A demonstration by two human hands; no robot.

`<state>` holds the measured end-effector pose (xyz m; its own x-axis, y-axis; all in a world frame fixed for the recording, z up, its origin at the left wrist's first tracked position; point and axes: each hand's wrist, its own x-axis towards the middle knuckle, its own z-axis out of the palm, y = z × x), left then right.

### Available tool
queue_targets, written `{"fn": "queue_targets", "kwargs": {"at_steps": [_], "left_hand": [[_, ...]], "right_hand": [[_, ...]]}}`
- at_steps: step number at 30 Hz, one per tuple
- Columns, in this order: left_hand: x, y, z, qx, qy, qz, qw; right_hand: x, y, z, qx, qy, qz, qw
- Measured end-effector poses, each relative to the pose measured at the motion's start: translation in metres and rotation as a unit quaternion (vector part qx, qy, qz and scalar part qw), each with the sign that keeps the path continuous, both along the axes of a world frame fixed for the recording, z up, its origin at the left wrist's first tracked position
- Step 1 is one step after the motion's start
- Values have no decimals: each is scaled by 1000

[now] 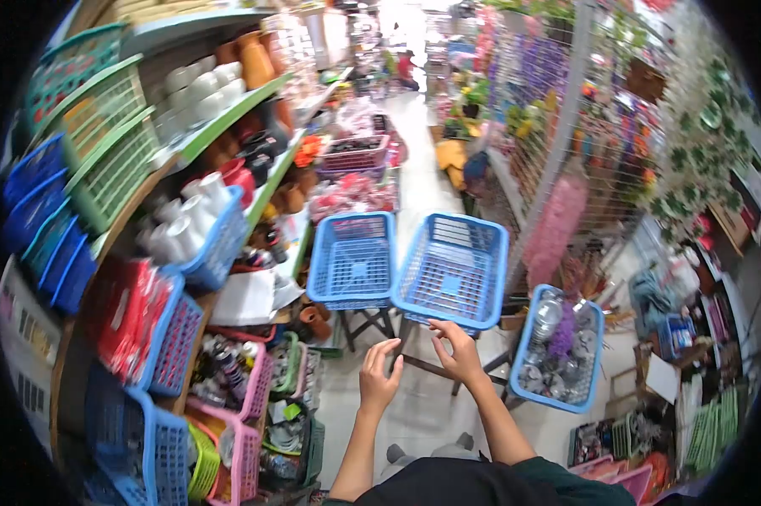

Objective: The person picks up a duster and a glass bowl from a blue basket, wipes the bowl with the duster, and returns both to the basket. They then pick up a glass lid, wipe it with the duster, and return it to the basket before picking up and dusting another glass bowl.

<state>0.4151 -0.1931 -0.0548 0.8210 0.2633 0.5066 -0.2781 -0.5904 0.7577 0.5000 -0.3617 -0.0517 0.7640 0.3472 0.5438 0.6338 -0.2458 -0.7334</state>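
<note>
My left hand (380, 377) is raised in front of me, thumb and fingers apart with nothing between them. Beside it, my right hand (456, 350) also holds nothing, its fingers spread and slightly curled close to the near rim of a blue plastic basket (499, 278). That basket's slatted bottom shows, and it rests on a dark stool (422, 363). A second blue basket (316, 261) stands directly to its left on another dark stand (368, 325). To the right, a third blue basket (597, 354) is filled with clear glass-like pieces and a purple bunch.
Shelves (228, 126) of vases, pots and baskets line the left side. A wire rack (557, 143) hung with flowers and beads stands at right. Between them a pale aisle floor (414, 160) runs back towards a distant person in red (406, 69). Pink baskets (244, 455) sit low at left.
</note>
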Motion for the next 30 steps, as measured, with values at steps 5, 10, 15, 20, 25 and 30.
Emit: {"fn": "queue_targets", "kwargs": {"at_steps": [5,10,15,20,25,30], "left_hand": [[56,-72,-3,19,-12,-115,993],[91,-145,-16,-5,44,-202,978],[112,-205,-27,8,49,-257,965],[123,-247,-42,13,69,-302,951],[130,-277,-57,21,92,-346,933],[133,-307,-71,33,113,-380,918]], "right_hand": [[17,-95,-16,-16,59,-151,987],[31,-185,-77,-107,183,-375,903],[25,-244,-122,-250,284,-494,783],[29,-277,-173,-178,321,-509,778],[27,-307,-197,-11,372,-479,795],[18,-326,-194,3,385,-509,770]]}}
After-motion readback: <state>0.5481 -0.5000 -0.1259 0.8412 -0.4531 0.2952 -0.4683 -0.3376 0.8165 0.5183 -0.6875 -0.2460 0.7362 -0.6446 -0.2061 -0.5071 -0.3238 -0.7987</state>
